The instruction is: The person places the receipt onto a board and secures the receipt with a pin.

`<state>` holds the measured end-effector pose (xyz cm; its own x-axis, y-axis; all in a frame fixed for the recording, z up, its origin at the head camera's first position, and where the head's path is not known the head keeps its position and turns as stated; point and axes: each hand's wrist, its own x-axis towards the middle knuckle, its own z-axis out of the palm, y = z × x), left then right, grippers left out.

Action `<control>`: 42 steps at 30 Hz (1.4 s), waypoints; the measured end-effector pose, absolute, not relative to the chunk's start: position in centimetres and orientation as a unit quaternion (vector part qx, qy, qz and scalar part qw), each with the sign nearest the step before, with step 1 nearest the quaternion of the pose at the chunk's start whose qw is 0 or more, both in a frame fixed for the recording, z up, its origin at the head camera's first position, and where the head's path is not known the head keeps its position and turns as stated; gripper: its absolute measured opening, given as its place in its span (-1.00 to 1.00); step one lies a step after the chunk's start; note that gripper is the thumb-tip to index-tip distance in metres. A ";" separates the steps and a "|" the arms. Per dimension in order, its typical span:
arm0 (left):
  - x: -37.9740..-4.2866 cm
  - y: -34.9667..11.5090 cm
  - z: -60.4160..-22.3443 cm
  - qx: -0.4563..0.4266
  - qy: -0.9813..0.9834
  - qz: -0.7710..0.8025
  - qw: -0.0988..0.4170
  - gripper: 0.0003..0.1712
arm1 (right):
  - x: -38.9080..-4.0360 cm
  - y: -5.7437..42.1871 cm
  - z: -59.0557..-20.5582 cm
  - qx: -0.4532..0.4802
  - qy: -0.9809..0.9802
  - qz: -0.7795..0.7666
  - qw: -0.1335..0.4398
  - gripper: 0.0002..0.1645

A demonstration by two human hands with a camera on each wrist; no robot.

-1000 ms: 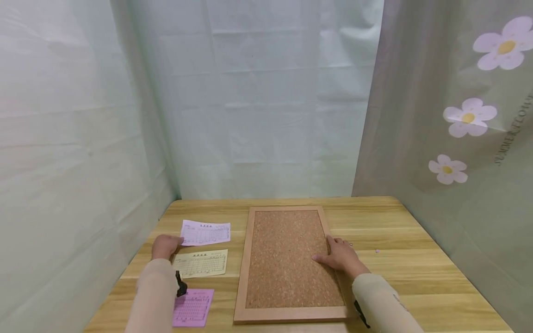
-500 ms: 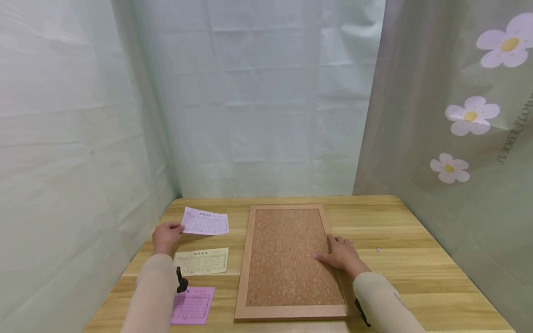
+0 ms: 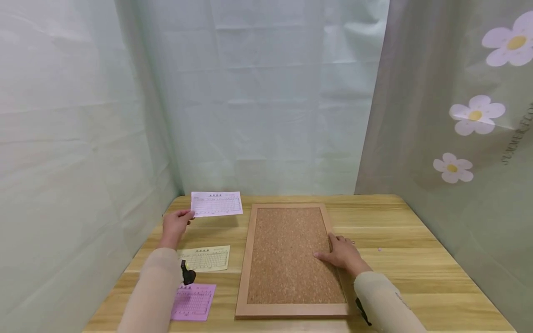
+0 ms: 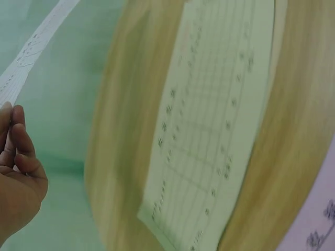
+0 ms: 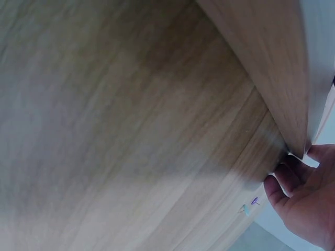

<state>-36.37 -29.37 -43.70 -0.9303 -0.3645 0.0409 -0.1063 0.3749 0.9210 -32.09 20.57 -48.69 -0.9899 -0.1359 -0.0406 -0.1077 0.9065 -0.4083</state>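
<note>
Thumb and fingers of my left hand point(image 3: 176, 225) pinch the lower left corner of a pale lilac printed form slip point(image 3: 216, 204), held up above the far left of the table. The left wrist view shows that slip point(image 4: 27, 55) nearly edge-on. Below the hand lie a yellow form slip point(image 3: 208, 258) and a pink one point(image 3: 195, 303), partly covered by the left sleeve. My right hand point(image 3: 343, 254) grips the right side of a wood-framed cork board point(image 3: 291, 259). Its thumb reaches over onto the cork, and the fingers point(image 5: 287, 183) curl along the frame's outer side.
All of it lies on a wood-grain table point(image 3: 416, 277), with pale curtains point(image 3: 266, 101) on three sides. Right of the board is a tiny pink item point(image 3: 380, 249). In the right wrist view, a purple pushpin point(image 5: 255, 201) and a pale teal pushpin point(image 5: 245, 209) lie on the table.
My left hand has lifted the lilac slip off the table, upward and slightly right. My right hand and the cork board have stayed in place.
</note>
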 end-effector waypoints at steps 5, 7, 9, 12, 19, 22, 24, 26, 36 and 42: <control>-36.5 -27.6 -42.8 0.128 -0.800 -0.575 0.116 -0.56 | -32.0 20.6 -48.6 -0.064 0.976 -0.204 0.032 0.20; -36.6 -26.9 -42.6 0.120 -0.797 -0.581 0.115 -0.56 | -32.0 20.6 -48.5 -0.065 0.976 -0.204 0.032 0.20; -36.7 -26.3 -42.4 0.111 -0.795 -0.585 0.114 -0.57 | -32.0 20.6 -48.5 -0.066 0.976 -0.204 0.034 0.20; -36.8 -25.1 -42.2 0.099 -0.793 -0.590 0.114 -0.58 | -32.1 20.6 -48.4 -0.066 0.976 -0.205 0.036 0.21; -36.9 -22.4 -41.6 0.079 -0.786 -0.605 0.098 -0.61 | -32.1 20.7 -48.1 -0.068 0.975 -0.208 0.039 0.21; -36.9 -21.4 -41.5 0.075 -0.784 -0.610 0.092 -0.62 | -32.2 20.7 -48.1 -0.069 0.975 -0.206 0.043 0.21; -36.9 -20.7 -41.4 0.070 -0.782 -0.612 0.089 -0.63 | -32.2 20.7 -48.1 -0.070 0.975 -0.205 0.045 0.21; -36.9 -20.1 -41.4 0.067 -0.780 -0.616 0.088 -0.64 | -32.2 20.7 -48.1 -0.073 0.975 -0.205 0.045 0.20; -36.8 -17.2 -41.4 0.051 -0.763 -0.639 0.087 -0.71 | -32.2 21.2 -48.0 -0.105 0.969 -0.219 0.041 0.03; -36.8 -15.6 -41.7 0.033 -0.750 -0.654 0.095 -0.75 | -32.4 21.3 -48.0 -0.109 0.969 -0.219 0.029 -0.05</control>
<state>-36.76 -15.60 -41.73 -0.9799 -0.1738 0.0979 0.0735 0.1414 0.9872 -32.38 21.33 -47.97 -0.9747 -0.2235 -0.0091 -0.1978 0.8804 -0.4310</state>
